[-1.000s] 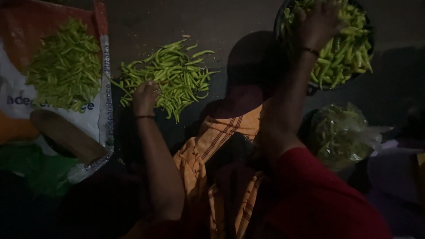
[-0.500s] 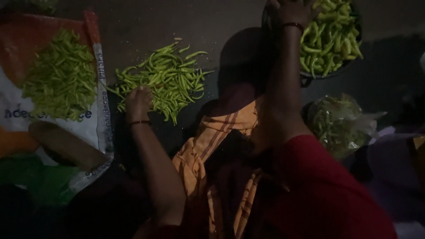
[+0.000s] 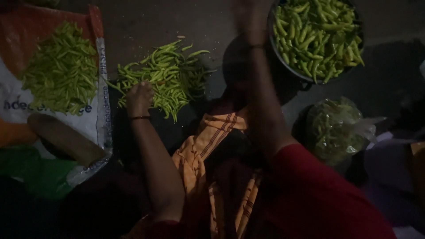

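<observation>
My left hand [image 3: 139, 97] rests with curled fingers on the near left edge of a loose pile of green chillies [image 3: 170, 75] on the dark floor, gripping a few. A thin bangle circles its wrist. My right hand [image 3: 250, 17] is raised at the top of the view, just left of a dark round bowl [image 3: 285, 59] heaped with green chillies. That hand is blurred, so its fingers and anything in them cannot be made out.
A second heap of green chillies [image 3: 59, 73] lies on a white and orange sack [image 3: 99, 110] at the left, with a brown rounded object [image 3: 66, 139] below it. A clear plastic bag of chillies [image 3: 334, 128] sits at the right. An orange striped cloth [image 3: 208, 146] covers my lap.
My right hand has moved left from over the bowl's chillies to beside its left rim. My left hand has stayed at the floor pile.
</observation>
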The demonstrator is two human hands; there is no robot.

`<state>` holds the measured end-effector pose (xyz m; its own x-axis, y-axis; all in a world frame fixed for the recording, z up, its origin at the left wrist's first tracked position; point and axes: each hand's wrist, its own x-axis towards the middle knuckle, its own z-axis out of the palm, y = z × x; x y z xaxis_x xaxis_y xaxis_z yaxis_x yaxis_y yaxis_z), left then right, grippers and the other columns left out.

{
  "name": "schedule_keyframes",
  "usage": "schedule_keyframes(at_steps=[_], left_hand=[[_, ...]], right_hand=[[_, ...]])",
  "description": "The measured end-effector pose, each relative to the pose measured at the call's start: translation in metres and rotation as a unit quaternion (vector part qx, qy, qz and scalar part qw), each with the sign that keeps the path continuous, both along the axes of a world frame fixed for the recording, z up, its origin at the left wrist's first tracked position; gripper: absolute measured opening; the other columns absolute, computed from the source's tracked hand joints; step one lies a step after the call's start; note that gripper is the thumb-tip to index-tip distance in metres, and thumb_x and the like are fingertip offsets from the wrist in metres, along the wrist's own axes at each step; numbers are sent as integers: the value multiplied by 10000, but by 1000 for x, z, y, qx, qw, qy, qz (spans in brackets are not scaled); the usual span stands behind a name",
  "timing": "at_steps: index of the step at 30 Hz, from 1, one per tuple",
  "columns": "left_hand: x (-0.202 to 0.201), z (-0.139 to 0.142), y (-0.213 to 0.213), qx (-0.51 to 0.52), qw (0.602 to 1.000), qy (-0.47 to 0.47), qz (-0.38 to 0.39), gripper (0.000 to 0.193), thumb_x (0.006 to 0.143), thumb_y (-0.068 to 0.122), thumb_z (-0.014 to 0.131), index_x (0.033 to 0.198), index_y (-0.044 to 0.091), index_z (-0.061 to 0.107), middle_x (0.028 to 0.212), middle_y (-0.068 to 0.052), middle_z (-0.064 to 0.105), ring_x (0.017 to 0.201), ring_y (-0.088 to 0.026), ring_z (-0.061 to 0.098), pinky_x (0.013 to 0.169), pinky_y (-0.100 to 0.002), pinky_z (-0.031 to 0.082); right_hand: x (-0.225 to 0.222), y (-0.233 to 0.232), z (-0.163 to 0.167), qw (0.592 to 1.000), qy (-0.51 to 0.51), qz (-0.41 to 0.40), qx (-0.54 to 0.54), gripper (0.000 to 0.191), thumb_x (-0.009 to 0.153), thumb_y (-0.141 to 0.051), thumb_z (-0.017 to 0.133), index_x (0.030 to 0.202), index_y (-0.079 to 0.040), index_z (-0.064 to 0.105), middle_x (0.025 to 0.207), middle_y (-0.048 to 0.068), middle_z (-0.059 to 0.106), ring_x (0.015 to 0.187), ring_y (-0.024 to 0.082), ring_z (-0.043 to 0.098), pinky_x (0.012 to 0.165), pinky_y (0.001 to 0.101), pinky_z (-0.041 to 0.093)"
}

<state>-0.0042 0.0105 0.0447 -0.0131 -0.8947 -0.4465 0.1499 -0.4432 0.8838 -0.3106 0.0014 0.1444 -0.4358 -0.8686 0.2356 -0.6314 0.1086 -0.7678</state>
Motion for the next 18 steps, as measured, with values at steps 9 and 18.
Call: schedule_keyframes(at_steps=[9,18], left_hand=[[16,-37,-16,-75,997,4,-20,451,995,463,651,1269,108,692,956,13,696,780,-86,638,687,-282,550],[21,-29,-21,-43,999,-31,11,465,972,453,645,1197,52,713,968,-22,725,795,-115,691,682,-333,559]], right_hand=[[104,-46,-80,867,357,297,181,274,1020,-184,569,932,-10,761,982,265,717,852,434,700,769,555,562],[117,-51,-121,908,126,356,181,324,895,-274,689,1144,-80,760,1285,225,623,1055,415,641,866,532,541]])
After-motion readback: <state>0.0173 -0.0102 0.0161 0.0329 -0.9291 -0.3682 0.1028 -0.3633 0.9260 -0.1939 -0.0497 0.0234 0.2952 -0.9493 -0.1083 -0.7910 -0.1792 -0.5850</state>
